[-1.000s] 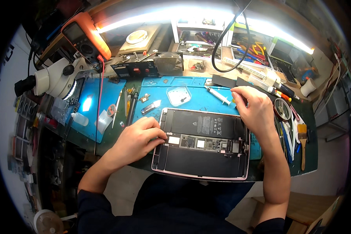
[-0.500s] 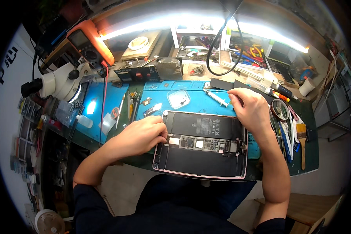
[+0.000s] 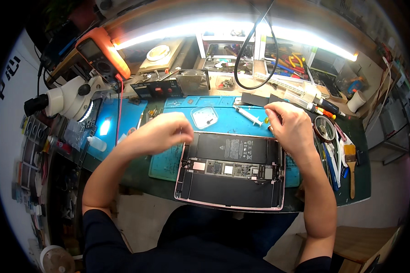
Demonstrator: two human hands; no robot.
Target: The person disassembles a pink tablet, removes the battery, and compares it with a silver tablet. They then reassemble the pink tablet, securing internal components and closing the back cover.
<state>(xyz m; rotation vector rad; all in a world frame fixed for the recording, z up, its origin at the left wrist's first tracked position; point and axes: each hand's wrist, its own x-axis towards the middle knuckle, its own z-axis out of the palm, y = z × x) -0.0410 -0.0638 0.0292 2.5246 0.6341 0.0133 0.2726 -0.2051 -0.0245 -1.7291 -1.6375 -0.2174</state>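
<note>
An opened tablet (image 3: 230,185) lies at the bench's front edge, its black batteries and central circuit board exposed. My left hand (image 3: 163,132) hovers by its far left corner, fingers curled downward; anything between the fingertips is too small to make out. Over the far right corner is my right hand (image 3: 290,125), closed around a slim tool with a yellow part (image 3: 267,121), mostly hidden by the fingers. A syringe (image 3: 248,115) lies just left of that hand. Beyond the tablet, a small clear dish (image 3: 204,117) holds tiny dark bits on the blue mat (image 3: 168,157).
A microscope (image 3: 64,100) and an orange multimeter (image 3: 102,54) stand at the left. On the right are a tape roll (image 3: 324,128), a brush (image 3: 351,166) and several tools. A black cable loop (image 3: 237,68) hangs above the back, before trays (image 3: 287,61) of pliers.
My left hand has lifted off the tablet's left edge and moved up and slightly left. My right hand stays nearly in place, and the whole view has shifted slightly.
</note>
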